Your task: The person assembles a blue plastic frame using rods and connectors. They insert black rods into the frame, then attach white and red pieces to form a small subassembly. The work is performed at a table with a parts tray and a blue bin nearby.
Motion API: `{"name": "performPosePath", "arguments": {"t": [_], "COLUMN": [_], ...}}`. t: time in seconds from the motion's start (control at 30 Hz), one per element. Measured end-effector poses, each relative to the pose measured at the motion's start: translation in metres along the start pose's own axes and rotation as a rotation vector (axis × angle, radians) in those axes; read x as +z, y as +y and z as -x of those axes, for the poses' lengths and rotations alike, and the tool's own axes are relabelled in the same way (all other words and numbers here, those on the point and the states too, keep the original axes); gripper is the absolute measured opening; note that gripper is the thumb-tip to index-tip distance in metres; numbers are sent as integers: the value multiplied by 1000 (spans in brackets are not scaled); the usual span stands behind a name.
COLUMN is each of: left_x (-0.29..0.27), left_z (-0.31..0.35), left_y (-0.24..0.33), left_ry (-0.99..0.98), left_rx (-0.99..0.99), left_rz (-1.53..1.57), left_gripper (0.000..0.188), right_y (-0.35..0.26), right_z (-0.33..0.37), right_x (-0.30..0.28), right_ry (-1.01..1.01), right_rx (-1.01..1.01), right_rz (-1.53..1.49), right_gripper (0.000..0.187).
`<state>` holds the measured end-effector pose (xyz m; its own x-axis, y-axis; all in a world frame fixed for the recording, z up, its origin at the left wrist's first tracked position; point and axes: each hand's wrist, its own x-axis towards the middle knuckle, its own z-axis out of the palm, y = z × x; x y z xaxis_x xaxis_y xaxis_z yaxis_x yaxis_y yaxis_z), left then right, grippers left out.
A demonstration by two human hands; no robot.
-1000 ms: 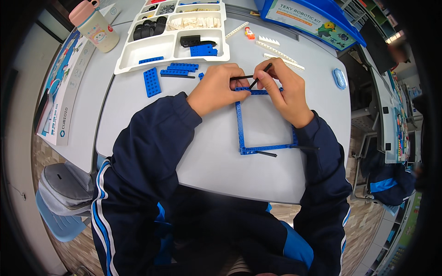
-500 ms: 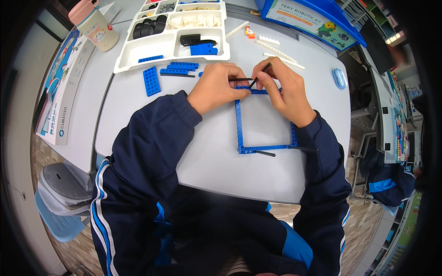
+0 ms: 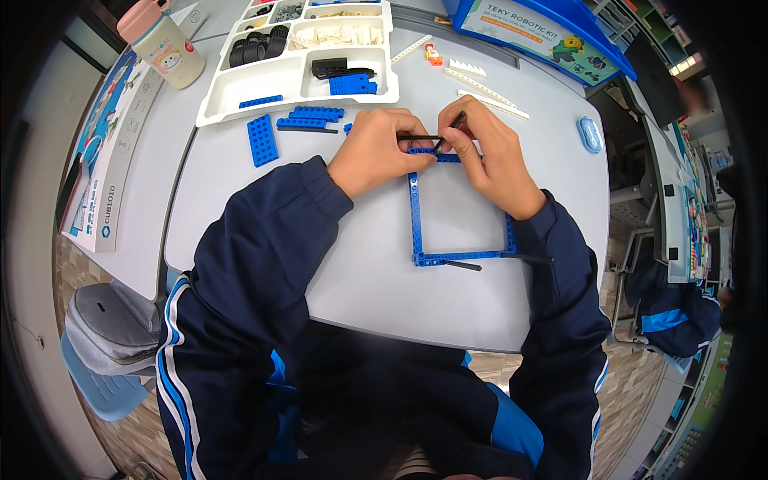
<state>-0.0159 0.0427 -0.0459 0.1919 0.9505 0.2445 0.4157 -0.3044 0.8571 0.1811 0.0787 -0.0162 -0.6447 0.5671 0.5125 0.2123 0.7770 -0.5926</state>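
Observation:
A square frame of blue building beams [image 3: 415, 212] lies on the table before me. My left hand [image 3: 380, 152] pinches its far left corner, the thumb pressed on the far beam. One thin black rod [image 3: 420, 138] sticks out sideways from beside those fingers. My right hand [image 3: 494, 160] is closed on another black rod [image 3: 458, 120], tilted, its lower end against the far beam; the exact contact is hidden by my fingers. Two more black rods stick out at the near side, one by the middle [image 3: 464, 266], one by the right corner [image 3: 528, 258].
A white sorting tray [image 3: 220, 106] with wheels and parts stands far left. Blue bricks [image 3: 262, 141] lie before it. White beams [image 3: 482, 88] and a small figure [image 3: 434, 55] lie beyond my hands. Farther right are a blue bin [image 3: 544, 40] and a blue case [image 3: 590, 136].
My right hand has shifted very slightly, tilting its black rod a little. The left hand keeps its hold on the frame.

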Motion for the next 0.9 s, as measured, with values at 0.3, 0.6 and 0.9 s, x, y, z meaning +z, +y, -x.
{"name": "performPosePath", "arguments": {"t": [0.3,0.6,0.9], "left_x": [2,1,-11], "left_z": [0,0,-2], "left_y": [0,-1,-1], "left_ry": [-30,-82,-190], "left_rx": [-27,-56,-40], "left_rz": [25,38,4], "left_gripper": [21,23,26], "right_y": [-1,3,5], "right_z": [0,3,5], "right_x": [-1,0,2], "right_ry": [-28,-7,50], "right_rx": [-12,13,-45], "right_rz": [-39,-58,2], "right_gripper": [5,7,7]}}
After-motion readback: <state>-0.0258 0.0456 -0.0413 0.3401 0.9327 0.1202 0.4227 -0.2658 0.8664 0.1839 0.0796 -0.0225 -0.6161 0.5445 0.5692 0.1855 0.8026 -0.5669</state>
